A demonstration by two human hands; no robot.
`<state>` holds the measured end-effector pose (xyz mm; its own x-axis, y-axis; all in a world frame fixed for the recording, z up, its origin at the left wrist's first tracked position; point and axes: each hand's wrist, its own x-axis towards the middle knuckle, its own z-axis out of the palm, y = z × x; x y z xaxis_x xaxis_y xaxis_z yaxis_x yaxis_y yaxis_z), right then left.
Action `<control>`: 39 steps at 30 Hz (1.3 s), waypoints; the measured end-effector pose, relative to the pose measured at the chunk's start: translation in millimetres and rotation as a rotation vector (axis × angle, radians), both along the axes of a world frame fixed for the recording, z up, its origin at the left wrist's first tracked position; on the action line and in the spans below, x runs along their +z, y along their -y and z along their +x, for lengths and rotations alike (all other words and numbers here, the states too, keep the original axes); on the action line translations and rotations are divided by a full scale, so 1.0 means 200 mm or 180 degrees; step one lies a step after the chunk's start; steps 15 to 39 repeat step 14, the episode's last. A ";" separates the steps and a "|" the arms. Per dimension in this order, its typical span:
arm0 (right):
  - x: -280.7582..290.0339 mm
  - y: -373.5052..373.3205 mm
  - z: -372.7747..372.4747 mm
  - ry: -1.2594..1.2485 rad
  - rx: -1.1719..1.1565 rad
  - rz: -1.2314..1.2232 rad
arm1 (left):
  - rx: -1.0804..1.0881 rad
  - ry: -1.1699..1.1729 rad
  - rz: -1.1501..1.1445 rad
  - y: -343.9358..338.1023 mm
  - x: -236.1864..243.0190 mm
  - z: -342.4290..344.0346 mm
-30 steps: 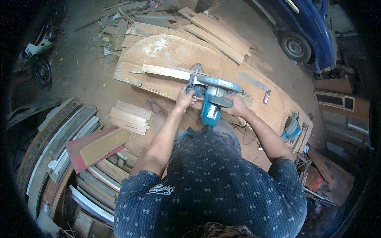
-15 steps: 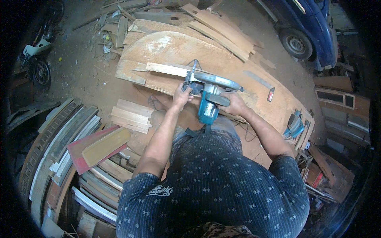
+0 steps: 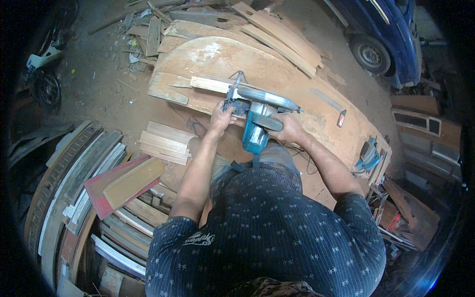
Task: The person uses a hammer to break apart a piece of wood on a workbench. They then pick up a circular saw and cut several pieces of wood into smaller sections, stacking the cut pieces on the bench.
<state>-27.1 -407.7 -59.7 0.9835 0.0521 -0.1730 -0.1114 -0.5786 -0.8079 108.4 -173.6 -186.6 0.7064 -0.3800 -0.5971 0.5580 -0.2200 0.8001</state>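
A teal circular saw point(image 3: 256, 133) with a grey blade guard point(image 3: 267, 98) sits over a pale wooden strip point(image 3: 208, 84) near the front edge of a large dusty wooden tabletop point(image 3: 178, 57). My right hand point(image 3: 291, 127) is closed around its handle. My left hand point(image 3: 221, 118) is closed at the left end of the saw's base plate, its fingertips partly hidden there. The strip's left end sticks out beyond the saw. Guard and base hide the blade and the rest of the strip.
On the tabletop's right lie a handsaw point(image 3: 329, 100) and another teal power tool point(image 3: 367, 156). Short boards point(image 3: 166, 143) lie on the floor at left, near a stack of curved planks point(image 3: 74, 173). Loose planks point(image 3: 282, 42) lie behind the tabletop; a blue vehicle point(image 3: 396, 34) stands far right.
The circular saw and both hands have moved left along the wooden strip, so less of its left end shows. The view has shifted slightly. Both hands keep their grip.
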 end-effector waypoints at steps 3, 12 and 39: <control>-0.01 0.00 0.00 0.0016 0.0000 -0.0045 | 0.0029 0.0015 0.0054 0.01 0.06 0.00; -0.03 0.00 -0.02 0.0059 0.0049 -0.0189 | 0.0043 0.0138 0.0012 -0.01 0.04 0.00; -0.04 0.00 -0.02 0.0079 0.0080 -0.0092 | 0.0062 0.0129 -0.0004 -0.01 0.02 -0.01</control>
